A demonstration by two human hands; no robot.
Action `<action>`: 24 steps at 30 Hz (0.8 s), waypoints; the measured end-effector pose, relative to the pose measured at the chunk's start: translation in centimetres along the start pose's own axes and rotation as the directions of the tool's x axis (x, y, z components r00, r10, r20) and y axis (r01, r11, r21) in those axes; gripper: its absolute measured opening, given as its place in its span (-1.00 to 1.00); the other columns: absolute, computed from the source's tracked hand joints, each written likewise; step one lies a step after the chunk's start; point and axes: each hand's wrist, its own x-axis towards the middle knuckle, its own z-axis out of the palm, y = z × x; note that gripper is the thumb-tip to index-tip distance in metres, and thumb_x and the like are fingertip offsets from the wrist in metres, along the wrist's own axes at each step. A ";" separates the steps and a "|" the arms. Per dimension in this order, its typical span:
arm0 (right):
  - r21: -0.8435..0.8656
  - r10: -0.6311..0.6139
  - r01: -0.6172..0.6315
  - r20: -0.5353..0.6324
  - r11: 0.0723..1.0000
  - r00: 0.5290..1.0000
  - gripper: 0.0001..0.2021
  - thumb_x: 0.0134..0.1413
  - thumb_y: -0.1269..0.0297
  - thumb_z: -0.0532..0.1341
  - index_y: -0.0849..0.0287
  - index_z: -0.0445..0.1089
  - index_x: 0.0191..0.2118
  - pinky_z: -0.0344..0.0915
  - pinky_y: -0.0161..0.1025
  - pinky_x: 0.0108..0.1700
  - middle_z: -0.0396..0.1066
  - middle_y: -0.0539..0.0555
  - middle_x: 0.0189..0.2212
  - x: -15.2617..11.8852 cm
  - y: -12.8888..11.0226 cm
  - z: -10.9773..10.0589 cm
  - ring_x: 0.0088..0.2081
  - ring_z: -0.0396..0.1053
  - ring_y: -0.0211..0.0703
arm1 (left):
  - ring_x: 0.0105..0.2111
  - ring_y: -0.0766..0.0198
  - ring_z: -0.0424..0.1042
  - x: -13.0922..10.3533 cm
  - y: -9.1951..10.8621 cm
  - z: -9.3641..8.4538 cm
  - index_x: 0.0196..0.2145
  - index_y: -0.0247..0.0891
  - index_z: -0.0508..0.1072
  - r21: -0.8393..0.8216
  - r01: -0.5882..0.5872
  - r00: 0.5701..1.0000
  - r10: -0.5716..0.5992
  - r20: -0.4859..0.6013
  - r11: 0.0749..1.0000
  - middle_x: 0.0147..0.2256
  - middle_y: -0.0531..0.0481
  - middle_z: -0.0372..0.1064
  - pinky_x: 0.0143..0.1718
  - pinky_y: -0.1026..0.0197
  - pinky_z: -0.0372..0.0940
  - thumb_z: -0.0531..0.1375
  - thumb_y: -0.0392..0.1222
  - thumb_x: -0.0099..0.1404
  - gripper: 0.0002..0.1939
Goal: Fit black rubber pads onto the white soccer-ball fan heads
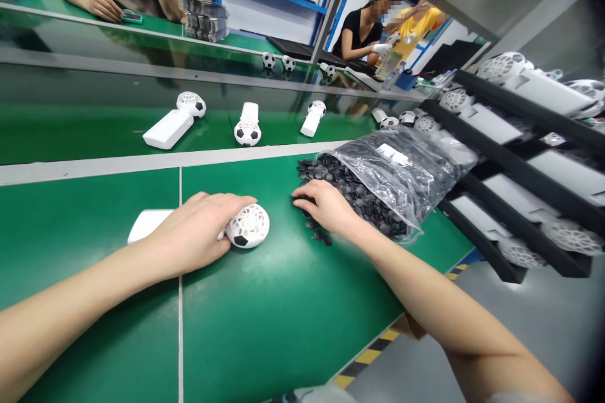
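Observation:
My left hand (201, 230) is wrapped round a white handheld fan lying on the green bench. The fan's round mesh head (250, 227), soccer-ball patterned with one black patch in view, sticks out past my fingers. Its white handle (147, 225) shows behind my wrist, and the neck between them is hidden by my hand. At the left edge of a heap of small black pieces (331, 173), my right hand (324, 204) has thumb and forefinger drawn together on a small black piece. The heap spills from a clear plastic bag (401, 164), and a few pieces lie loose below my hand.
Beyond a pale rail, three similar fans (172, 123) lie on a green conveyor belt (70, 129). A black rack (520, 201) holding many fans stands close on the right. Across the belt, people sit at another bench, one near a stack of grey parts (205, 20).

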 end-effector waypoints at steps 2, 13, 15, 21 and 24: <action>-0.043 0.026 -0.025 0.027 0.999 0.999 -0.89 0.04 0.34 0.18 0.16 0.43 -0.28 0.22 -0.17 -0.12 0.39 0.09 -0.31 0.0 0.2 0.2 -0.18 0.30 -0.13 | -0.03 0.07 0.26 0.0 -0.1 0.0 0.08 -0.05 0.19 0.045 -0.047 0.998 0.049 -0.031 0.998 0.00 0.03 0.30 -0.09 0.05 0.14 -0.01 -0.38 0.03 -0.38; 0.253 -0.170 0.145 0.079 0.956 0.982 -0.90 0.07 0.41 0.15 0.12 0.41 -0.31 0.29 -0.29 -0.24 0.41 0.00 -0.38 -1.7 -3.4 -0.4 -0.32 0.35 -0.26 | -0.13 0.10 0.20 -0.3 -0.1 0.3 0.10 -0.02 0.20 0.089 -0.052 0.990 0.063 -0.128 0.995 -0.20 -0.02 0.33 0.00 -0.03 0.04 -0.10 -0.44 0.12 -0.39; 0.282 -0.283 0.256 0.059 0.925 0.957 -0.83 0.12 0.42 0.10 0.08 0.42 -0.27 0.29 -0.27 -0.18 0.41 0.00 -0.34 -2.4 -4.7 -0.7 -0.26 0.35 -0.25 | -0.09 0.09 0.19 -0.4 -0.2 0.3 0.12 -0.02 0.18 0.054 -0.048 0.992 0.054 -0.118 0.997 -0.17 -0.02 0.32 0.06 -0.07 -0.03 -0.07 -0.42 0.12 -0.39; 0.308 -0.448 0.427 -0.004 0.850 0.894 -0.84 0.12 0.42 0.10 0.09 0.42 -0.28 0.29 -0.24 -0.16 0.41 0.02 -0.34 -2.2 -7.0 -0.2 -0.26 0.32 -0.23 | 0.02 -0.01 0.15 -0.5 0.0 0.2 0.15 -0.11 0.13 -0.052 -0.033 0.997 0.029 -0.075 0.998 -0.05 -0.08 0.26 0.14 -0.20 -0.23 0.19 0.14 -0.01 -0.23; 0.362 -0.396 0.368 0.005 0.857 0.918 -0.91 0.08 0.41 0.15 0.11 0.36 -0.30 0.29 -0.21 -0.15 0.41 0.00 -0.37 -1.9 -7.2 0.6 -0.29 0.32 -0.22 | 0.01 -0.02 0.18 -0.3 0.7 0.5 0.05 -0.18 0.26 -0.070 0.021 0.989 -0.031 -0.143 0.997 -0.10 -0.10 0.31 0.15 -0.22 -0.23 0.12 0.31 -0.02 -0.25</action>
